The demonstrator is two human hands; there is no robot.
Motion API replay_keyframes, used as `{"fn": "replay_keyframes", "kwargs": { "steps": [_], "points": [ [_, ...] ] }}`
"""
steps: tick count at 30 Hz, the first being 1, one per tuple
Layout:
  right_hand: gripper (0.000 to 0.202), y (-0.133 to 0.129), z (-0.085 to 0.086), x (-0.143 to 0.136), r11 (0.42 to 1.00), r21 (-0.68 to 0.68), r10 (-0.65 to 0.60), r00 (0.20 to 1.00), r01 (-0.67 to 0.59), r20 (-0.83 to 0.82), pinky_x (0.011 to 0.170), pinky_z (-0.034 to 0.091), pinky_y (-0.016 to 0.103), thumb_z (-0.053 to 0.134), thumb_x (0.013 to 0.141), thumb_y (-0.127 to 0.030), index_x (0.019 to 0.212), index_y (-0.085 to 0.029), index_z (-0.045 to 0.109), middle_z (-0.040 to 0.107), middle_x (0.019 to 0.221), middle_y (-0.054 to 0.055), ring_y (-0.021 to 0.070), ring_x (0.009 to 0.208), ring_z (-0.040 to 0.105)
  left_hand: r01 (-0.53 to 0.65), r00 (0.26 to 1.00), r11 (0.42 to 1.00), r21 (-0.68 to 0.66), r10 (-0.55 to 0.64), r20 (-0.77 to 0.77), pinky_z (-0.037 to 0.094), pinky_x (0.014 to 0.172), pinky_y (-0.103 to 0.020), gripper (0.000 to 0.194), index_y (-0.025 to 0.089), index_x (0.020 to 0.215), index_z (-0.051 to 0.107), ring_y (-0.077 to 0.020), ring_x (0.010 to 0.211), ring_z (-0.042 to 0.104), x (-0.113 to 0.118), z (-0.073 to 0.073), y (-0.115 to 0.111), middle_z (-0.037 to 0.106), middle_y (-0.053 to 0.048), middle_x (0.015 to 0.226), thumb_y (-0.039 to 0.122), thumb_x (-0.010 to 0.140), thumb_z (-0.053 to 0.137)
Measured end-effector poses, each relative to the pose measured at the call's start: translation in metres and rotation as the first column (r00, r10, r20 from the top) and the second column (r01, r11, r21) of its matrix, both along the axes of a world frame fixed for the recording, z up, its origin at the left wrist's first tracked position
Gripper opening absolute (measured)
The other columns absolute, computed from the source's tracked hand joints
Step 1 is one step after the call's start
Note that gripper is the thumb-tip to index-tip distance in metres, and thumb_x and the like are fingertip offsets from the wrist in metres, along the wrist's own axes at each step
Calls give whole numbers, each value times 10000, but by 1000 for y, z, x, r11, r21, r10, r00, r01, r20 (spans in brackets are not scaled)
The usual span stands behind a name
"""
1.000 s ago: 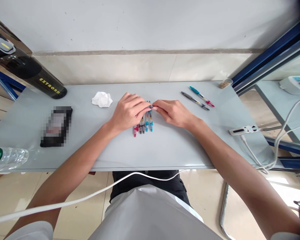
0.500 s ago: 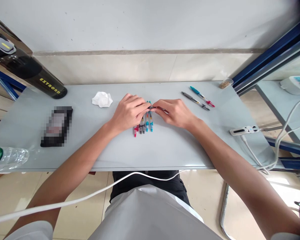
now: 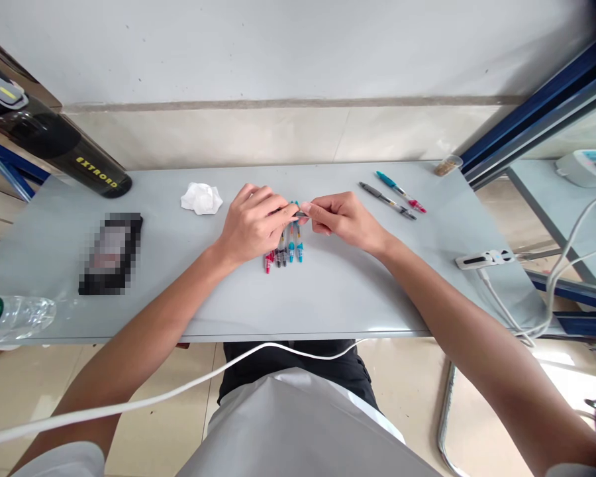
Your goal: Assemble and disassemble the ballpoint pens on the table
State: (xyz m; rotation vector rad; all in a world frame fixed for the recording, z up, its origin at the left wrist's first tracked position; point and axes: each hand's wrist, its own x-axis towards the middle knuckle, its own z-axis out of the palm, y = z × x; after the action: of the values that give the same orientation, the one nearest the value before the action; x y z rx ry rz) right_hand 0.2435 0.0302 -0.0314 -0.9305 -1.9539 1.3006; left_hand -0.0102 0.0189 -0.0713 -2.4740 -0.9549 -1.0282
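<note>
A slim dark pen part, mostly hidden, sits between my two hands over a row of pens. The fingers of my left hand are closed on one end, and my right hand pinches the other. Partly under my left hand, a red pen, two black pens and two teal pens lie on the grey tabletop. A crumpled white tissue lies left of my hands.
</note>
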Motion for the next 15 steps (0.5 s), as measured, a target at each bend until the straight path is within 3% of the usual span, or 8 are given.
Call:
{"fn": "replay_keyframes", "kwargs": {
  "steps": [5, 9, 12, 15],
  "points": [
    [642, 2, 4, 4, 989, -148, 8, 993, -25, -115, 553, 325, 345, 840, 969, -807, 725, -234, 681, 660, 633, 18, 139, 566, 446, -34, 999, 999, 8, 34, 39, 417, 828, -474, 214, 278, 1106, 793, -255, 846, 666, 4, 4, -4, 782, -52, 907, 326, 1203, 609],
    [518, 9, 5, 6, 965, -258, -125, 944, 45, -305, 526, 359, 329, 976, 890, -698, 884, -245, 724, 740, 769, 35, 149, 607, 512, -67, 995, 998, 17, 65, 79, 428, 829, -441, 229, 257, 1164, 801, -238, 805, 678, 5, 7, -4, 772, -41, 867, 412, 1207, 638],
    [542, 18, 1, 6, 961, -230, -239, 884, 155, -401, 525, 393, 333, 916, 919, -756, 883, -261, 700, 662, 793, 26, 165, 662, 526, -43, 997, 999, -22, 45, 71, 430, 822, -429, 288, 233, 1283, 796, -238, 808, 699, 5, 8, -3, 794, -47, 887, 447, 1218, 614],
    [592, 26, -6, 6, 957, -139, -291, 862, 256, -415, 626, 502, 360, 783, 973, -852, 883, -289, 627, 662, 874, 41, 218, 831, 643, -41, 998, 997, -71, 45, 50, 419, 818, -434, 341, 226, 1360, 790, -250, 834, 715, 5, 8, -3, 800, -62, 898, 413, 1247, 529]
  ]
}}
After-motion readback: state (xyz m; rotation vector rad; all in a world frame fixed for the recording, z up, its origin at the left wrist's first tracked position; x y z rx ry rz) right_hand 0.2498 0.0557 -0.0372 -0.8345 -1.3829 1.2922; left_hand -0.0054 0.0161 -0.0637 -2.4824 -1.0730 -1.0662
